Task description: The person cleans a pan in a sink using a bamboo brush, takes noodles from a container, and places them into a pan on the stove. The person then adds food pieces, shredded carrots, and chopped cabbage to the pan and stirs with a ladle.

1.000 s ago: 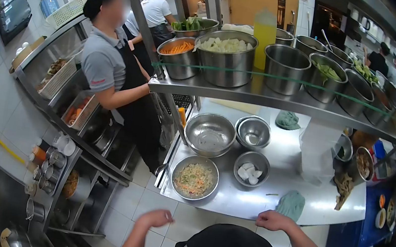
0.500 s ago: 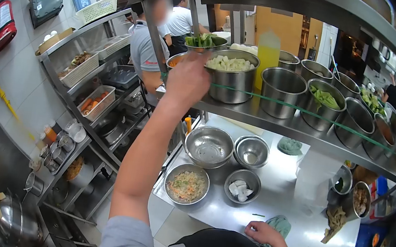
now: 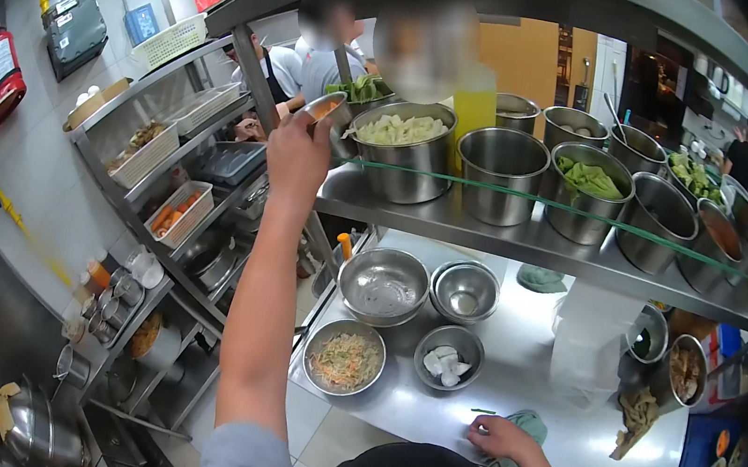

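My left hand (image 3: 300, 150) is raised to the shelf, its fingers closed on the rim of a tilted metal pot (image 3: 337, 127) with orange contents. Beside it stand a pot of chopped pale cabbage (image 3: 402, 143) and one of leafy greens (image 3: 361, 90). Low on the steel table, my right hand (image 3: 500, 436) rests with curled fingers against a green cloth (image 3: 526, 427); nothing shows in it. A thin green strip (image 3: 483, 410) lies just beyond. Left of that hand are a bowl of white chunks (image 3: 447, 364) and a bowl of shredded vegetables (image 3: 344, 358).
Several metal pots (image 3: 500, 176) line the shelf (image 3: 450, 229), with a yellow bottle (image 3: 472, 119) behind. Two bowls (image 3: 383, 287) sit under it. A rack (image 3: 138, 193) with baskets stands left. Other people (image 3: 321, 61) are behind the shelf.
My left hand has moved left from in front of the cabbage pot, and the orange-filled pot now shows tilted in its grip. My right hand has stayed by the cloth.
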`<state>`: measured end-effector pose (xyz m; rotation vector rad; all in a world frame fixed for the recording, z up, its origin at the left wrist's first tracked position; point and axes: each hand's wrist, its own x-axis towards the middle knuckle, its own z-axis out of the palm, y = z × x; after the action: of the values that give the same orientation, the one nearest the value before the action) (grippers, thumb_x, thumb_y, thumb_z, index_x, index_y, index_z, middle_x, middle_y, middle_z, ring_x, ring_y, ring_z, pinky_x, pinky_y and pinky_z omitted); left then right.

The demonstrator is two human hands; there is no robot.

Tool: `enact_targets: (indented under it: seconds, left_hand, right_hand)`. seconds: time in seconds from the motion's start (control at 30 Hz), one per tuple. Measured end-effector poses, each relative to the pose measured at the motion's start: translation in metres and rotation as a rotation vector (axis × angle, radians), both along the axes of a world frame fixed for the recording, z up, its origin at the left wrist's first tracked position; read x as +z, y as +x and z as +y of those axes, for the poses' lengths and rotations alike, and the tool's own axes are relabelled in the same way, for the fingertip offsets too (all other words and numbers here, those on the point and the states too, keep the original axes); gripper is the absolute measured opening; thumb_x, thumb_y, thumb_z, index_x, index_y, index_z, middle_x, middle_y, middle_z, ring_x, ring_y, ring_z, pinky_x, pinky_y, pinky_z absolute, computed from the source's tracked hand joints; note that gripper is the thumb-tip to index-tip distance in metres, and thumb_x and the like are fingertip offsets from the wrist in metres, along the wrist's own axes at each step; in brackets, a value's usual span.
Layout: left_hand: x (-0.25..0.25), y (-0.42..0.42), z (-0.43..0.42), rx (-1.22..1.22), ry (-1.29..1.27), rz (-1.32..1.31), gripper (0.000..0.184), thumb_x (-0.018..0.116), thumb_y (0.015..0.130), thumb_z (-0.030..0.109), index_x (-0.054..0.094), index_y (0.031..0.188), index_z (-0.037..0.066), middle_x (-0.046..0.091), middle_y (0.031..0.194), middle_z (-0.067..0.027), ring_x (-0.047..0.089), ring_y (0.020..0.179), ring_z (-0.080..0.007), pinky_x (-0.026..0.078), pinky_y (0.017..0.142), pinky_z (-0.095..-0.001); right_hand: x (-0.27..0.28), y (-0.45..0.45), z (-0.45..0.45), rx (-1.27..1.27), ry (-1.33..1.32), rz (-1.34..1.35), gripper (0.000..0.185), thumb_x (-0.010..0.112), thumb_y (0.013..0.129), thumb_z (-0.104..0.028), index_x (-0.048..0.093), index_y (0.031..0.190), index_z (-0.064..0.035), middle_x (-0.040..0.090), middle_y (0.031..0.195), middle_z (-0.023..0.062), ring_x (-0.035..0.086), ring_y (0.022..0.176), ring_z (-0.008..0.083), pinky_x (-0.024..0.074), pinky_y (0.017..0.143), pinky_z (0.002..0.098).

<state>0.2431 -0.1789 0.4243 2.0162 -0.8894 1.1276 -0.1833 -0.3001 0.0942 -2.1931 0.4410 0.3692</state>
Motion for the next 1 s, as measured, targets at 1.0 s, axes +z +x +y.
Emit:
enact_targets:
  seconds: [1.0]
  left_hand:
    - [-0.286,-0.299,0.595,0.567,0.07,0.518,0.021,0.066,0.078,0.019,0.061,0.093,0.005,0.054,0.095,-0.0094,0.049,0.096,-0.0294,0.045,0.084,-0.0359]
  right_hand:
    - [0.013,0.293,0.561,0.531,0.861,0.212,0.007,0.054,0.084,-0.006,0.06,0.087,-0.0025,0.064,0.077,0.0052,0.059,0.059,0.0141,0.0462,0.05,0.0277]
